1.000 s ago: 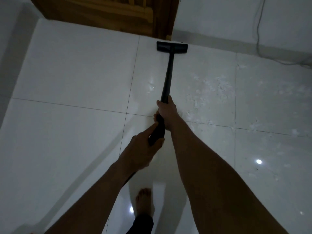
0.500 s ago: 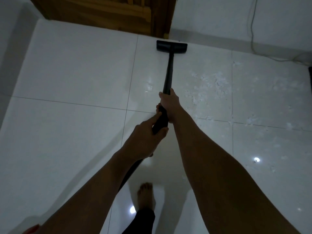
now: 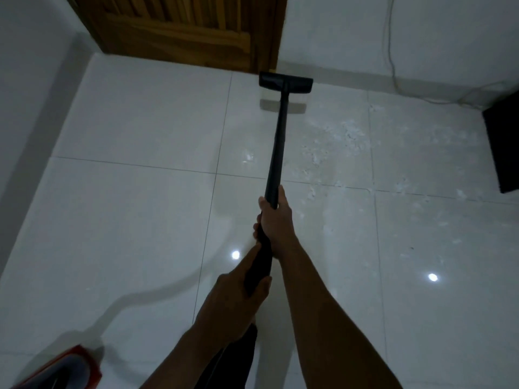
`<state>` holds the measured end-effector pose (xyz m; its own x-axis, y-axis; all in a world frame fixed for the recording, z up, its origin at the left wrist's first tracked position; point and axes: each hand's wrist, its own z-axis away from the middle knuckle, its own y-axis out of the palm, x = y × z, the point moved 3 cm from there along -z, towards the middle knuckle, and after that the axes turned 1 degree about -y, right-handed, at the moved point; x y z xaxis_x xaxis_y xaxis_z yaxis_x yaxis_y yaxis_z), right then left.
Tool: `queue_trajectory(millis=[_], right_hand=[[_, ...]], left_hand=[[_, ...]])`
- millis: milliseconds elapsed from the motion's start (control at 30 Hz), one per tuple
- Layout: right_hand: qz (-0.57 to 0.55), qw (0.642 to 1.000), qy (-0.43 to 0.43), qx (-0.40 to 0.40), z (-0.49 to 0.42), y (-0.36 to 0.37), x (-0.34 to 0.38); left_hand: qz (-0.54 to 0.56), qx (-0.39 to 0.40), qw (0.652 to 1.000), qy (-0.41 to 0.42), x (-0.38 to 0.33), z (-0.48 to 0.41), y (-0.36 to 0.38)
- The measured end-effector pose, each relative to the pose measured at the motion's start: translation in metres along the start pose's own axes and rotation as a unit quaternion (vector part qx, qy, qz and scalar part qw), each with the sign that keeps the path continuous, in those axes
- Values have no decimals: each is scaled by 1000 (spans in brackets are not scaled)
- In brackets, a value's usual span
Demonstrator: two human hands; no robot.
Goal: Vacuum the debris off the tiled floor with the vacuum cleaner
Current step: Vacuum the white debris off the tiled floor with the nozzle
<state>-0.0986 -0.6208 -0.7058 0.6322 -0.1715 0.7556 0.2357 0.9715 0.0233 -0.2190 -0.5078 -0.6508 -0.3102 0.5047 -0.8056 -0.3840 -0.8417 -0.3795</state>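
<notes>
I hold a black vacuum wand [image 3: 278, 141] with both hands. My right hand [image 3: 276, 220] grips the tube higher up, and my left hand [image 3: 236, 301] grips the thicker handle just below it. The black floor nozzle [image 3: 285, 82] is at the far end, near the wall by the door frame, with a pale reflection or shadow under it. White crumbly debris [image 3: 348, 136] is scattered over the glossy white tiles to the right of the wand, reaching toward the right edge.
A wooden door [image 3: 182, 29] closes the far side. A thin cable [image 3: 393, 66] hangs down the white wall and runs along the skirting. A dark object [image 3: 502, 147] stands at the right edge. A red and grey vacuum body [image 3: 61, 372] sits at the bottom left.
The view has tilted and shifted, bringing the red vacuum body and the dark object at the right into sight. The nozzle stays near the door frame; both hands keep their grip.
</notes>
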Motion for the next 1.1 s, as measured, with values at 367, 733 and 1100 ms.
queue_trajectory(millis=[367,733,1100], right_hand=[[1,1000,9,-4,192,-51,-120],[-17,997,56,-39,340,-43,-279],[-36,992,95,-80,501,-8,-404]], left_hand=[[-3,30,999,-33,38,216,74],[-1,90,996,-21,131,393,91],[-58,165,984,-29,221,558,71]])
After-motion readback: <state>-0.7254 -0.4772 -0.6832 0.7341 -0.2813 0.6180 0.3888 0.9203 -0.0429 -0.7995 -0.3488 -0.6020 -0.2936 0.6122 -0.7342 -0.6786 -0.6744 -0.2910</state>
